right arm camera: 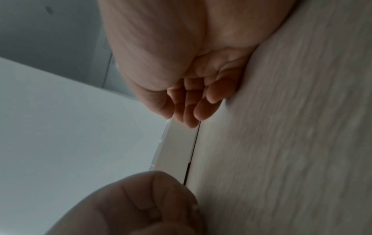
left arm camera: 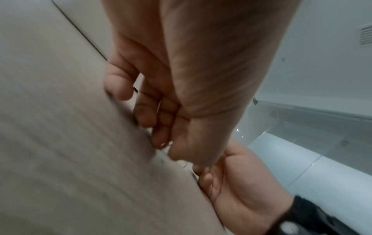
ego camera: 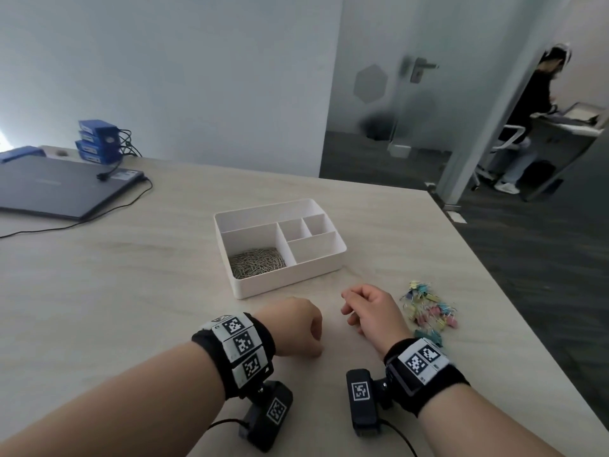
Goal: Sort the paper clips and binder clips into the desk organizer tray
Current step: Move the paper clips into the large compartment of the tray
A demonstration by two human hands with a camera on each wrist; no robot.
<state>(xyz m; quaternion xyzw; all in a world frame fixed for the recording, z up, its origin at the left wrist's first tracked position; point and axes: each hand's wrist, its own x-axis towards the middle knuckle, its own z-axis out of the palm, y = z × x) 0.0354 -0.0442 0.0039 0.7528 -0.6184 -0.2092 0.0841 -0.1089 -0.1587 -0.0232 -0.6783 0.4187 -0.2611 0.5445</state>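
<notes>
A white organizer tray [ego camera: 290,282] stands mid-table, with a heap of silver paper clips [ego camera: 257,266] in its large front-left compartment. Its other compartments look bare. A pile of pastel binder clips [ego camera: 428,311] lies on the table to the right. My left hand [ego camera: 296,328] rests on the table just in front of the tray, fingers [left arm camera: 145,114] curled under. Tiny silvery glints show by its fingertips, too blurred to identify. My right hand [ego camera: 365,308] lies between the left hand and the binder clips, fingers [right arm camera: 201,108] loosely curled and holding nothing visible.
A closed laptop [ego camera: 62,189] with a cable lies at the far left, with blue boxes [ego camera: 97,140] stacked behind it. The table's right edge [ego camera: 514,298] runs close to the binder clips. A person stands in the doorway at the far right.
</notes>
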